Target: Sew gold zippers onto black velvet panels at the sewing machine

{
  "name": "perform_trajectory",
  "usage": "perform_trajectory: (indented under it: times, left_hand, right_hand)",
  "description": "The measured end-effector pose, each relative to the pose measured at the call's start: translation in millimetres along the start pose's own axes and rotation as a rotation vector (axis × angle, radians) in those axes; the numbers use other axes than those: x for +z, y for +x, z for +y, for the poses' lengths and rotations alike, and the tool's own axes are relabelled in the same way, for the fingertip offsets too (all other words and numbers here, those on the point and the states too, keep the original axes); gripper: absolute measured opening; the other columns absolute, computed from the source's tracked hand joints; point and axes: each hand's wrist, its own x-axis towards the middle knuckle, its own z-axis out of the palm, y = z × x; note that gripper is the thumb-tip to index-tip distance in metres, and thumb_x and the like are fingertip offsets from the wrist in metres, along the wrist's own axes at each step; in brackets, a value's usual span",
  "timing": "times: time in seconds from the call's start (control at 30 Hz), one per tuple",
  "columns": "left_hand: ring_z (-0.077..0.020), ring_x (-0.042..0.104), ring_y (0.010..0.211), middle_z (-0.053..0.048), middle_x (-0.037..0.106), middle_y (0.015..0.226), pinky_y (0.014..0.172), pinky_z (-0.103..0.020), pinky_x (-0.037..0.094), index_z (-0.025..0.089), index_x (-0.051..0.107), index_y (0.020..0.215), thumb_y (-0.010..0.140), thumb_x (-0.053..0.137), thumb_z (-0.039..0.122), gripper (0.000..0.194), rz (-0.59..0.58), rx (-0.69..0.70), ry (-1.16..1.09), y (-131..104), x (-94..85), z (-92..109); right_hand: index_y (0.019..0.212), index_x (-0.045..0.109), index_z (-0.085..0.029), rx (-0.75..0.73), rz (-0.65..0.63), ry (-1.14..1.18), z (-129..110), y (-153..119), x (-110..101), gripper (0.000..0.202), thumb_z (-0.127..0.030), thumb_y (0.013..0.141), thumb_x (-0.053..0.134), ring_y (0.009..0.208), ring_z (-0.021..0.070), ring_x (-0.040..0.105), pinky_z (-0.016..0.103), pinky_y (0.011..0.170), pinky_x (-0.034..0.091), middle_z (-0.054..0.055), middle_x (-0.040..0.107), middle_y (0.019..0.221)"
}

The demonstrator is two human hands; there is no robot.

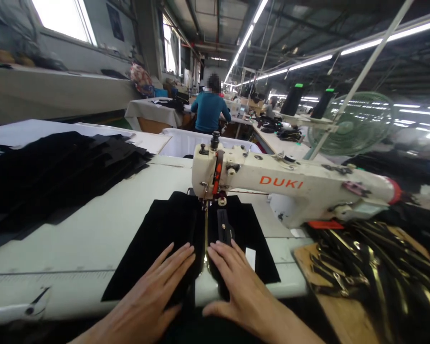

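Head view: left hand (157, 282) and right hand (238, 277) pressed palm-down on black fabric (165, 234), centre of frame; each grip released, fingers outstretched, nothing clasped. Gold zipper (206, 229) runs between them to sewing machine (247, 167). White bin (179, 138) behind machine, contents mostly hidden. Gold-and-black strips (376, 263) heaped lower right.

Sewing workshop: sewing machine (294, 179), stacked black fabric (57, 177), thread cones (292, 100), strip lights (249, 36).
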Motion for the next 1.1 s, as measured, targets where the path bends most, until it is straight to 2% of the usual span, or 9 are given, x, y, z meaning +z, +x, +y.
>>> perform_trajectory:
  times: [0.07, 0.17, 0.27, 0.37, 0.5, 0.6, 0.67, 0.87, 1.1]
  left_hand:
    - [-0.0269, 0.036, 0.142, -0.001, 0.046, 0.151, 0.113, -0.047, 0.037, 0.031, 0.043, 0.148, 0.101, 0.047, 0.028, 0.047, -0.022, -0.110, -0.119, 1.1, -4.5, -6.7]
    - [-0.0232, 0.047, 0.135, 0.002, 0.056, 0.142, 0.114, -0.043, 0.036, 0.031, 0.053, 0.141, 0.106, 0.037, 0.037, 0.038, -0.084, -0.275, -0.364, 16.5, -31.8, -10.6]
    - [-0.0217, 0.056, 0.128, 0.002, 0.061, 0.138, 0.113, -0.039, 0.037, 0.028, 0.054, 0.140, 0.106, 0.037, 0.040, 0.039, -0.121, -0.330, -0.500, 29.3, -63.1, -2.3]
    - [-0.0213, 0.055, 0.128, 0.002, 0.060, 0.139, 0.112, -0.036, 0.038, 0.027, 0.053, 0.141, 0.106, 0.038, 0.039, 0.040, -0.119, -0.278, -0.494, 29.7, -73.8, 4.2]
    - [-0.0237, 0.050, 0.133, 0.003, 0.056, 0.143, 0.113, -0.042, 0.037, 0.032, 0.051, 0.142, 0.105, 0.039, 0.040, 0.039, -0.106, -0.215, -0.343, 17.7, -54.7, -6.5]
    - [-0.0269, 0.043, 0.138, 0.002, 0.051, 0.147, 0.114, -0.049, 0.033, 0.035, 0.047, 0.145, 0.105, 0.039, 0.040, 0.041, -0.139, -0.174, -0.236, 10.4, -36.3, -18.7]
    - [-0.0253, 0.039, 0.141, 0.002, 0.046, 0.151, 0.116, -0.051, 0.027, 0.037, 0.043, 0.147, 0.106, 0.039, 0.037, 0.041, -0.154, -0.105, -0.209, 9.0, -29.3, -22.8]
    - [-0.0202, 0.031, 0.145, 0.003, 0.040, 0.155, 0.120, -0.053, 0.014, 0.038, 0.033, 0.151, 0.107, 0.038, 0.031, 0.044, -0.177, 0.017, -0.174, 12.6, -25.9, -21.0]
    - [-0.0177, 0.028, 0.146, 0.001, 0.039, 0.156, 0.120, -0.056, 0.011, 0.037, 0.022, 0.155, 0.106, 0.040, 0.020, 0.055, -0.203, 0.092, -0.107, 11.0, -13.9, -19.3]
  right_hand:
    - [0.148, 0.037, -0.017, -0.026, 0.021, -0.002, 2.5, -0.1, 1.8, 0.078, -0.045, 0.085, 0.074, 0.139, 0.0238, 0.038, 0.045, 0.120, 0.027, 0.011, 0.048, 0.146]
    - [0.133, 0.055, -0.020, -0.082, 0.023, 0.011, 12.9, 12.7, -11.2, 0.034, -0.024, 0.100, 0.055, 0.124, 0.0181, 0.052, 0.035, 0.108, 0.041, 0.007, 0.061, 0.129]
    - [0.123, 0.061, -0.018, -0.108, 0.022, 0.018, 20.2, 26.9, -38.2, 0.027, -0.019, 0.105, 0.042, 0.109, 0.0138, 0.059, 0.025, 0.097, 0.046, 0.005, 0.066, 0.115]
    - [0.120, 0.062, -0.021, -0.137, -0.002, 0.002, 18.3, 33.6, -57.0, 0.027, -0.022, 0.106, 0.039, 0.105, 0.0122, 0.060, 0.022, 0.094, 0.046, 0.001, 0.065, 0.113]
    - [0.121, 0.063, -0.024, -0.182, -0.076, -0.075, 6.9, 31.9, -46.7, 0.024, -0.022, 0.103, 0.048, 0.104, 0.0174, 0.058, 0.030, 0.092, 0.048, 0.001, 0.065, 0.116]
    - [0.129, 0.056, -0.020, -0.159, -0.060, -0.166, 0.3, 26.1, -27.2, 0.029, -0.020, 0.102, 0.048, 0.109, 0.0218, 0.053, 0.037, 0.093, 0.047, 0.005, 0.063, 0.121]
    - [0.129, 0.055, -0.019, -0.147, -0.029, -0.191, -3.1, 21.1, -15.8, 0.030, -0.015, 0.100, 0.050, 0.109, 0.0221, 0.051, 0.037, 0.094, 0.047, 0.006, 0.063, 0.119]
    - [0.128, 0.053, -0.007, -0.068, 0.046, -0.273, -18.1, 6.4, 6.6, 0.039, 0.003, 0.092, 0.044, 0.096, 0.0258, 0.052, 0.041, 0.086, 0.048, 0.013, 0.060, 0.104]
    - [0.122, 0.057, -0.015, -0.034, 0.092, -0.107, -15.8, 5.1, 7.7, 0.032, -0.005, 0.091, 0.055, 0.092, 0.0244, 0.053, 0.039, 0.079, 0.049, 0.009, 0.059, 0.105]
